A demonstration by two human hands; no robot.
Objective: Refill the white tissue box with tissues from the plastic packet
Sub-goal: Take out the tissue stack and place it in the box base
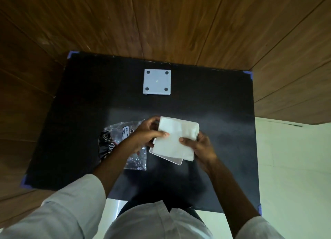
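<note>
A thick white stack of tissues is held between both hands over the open white tissue box, of which only the near corner shows beneath. My left hand grips the stack's left edge, thumb on top. My right hand grips its right side, thumb pressed on the top sheet. The plastic packet, clear with dark printing, lies crumpled on the black table just left of the box, partly under my left forearm.
A square white lid or base with dark round pads at its corners lies at the far middle of the black table. Wood-panelled walls surround the table at the back and left. Pale floor shows on the right.
</note>
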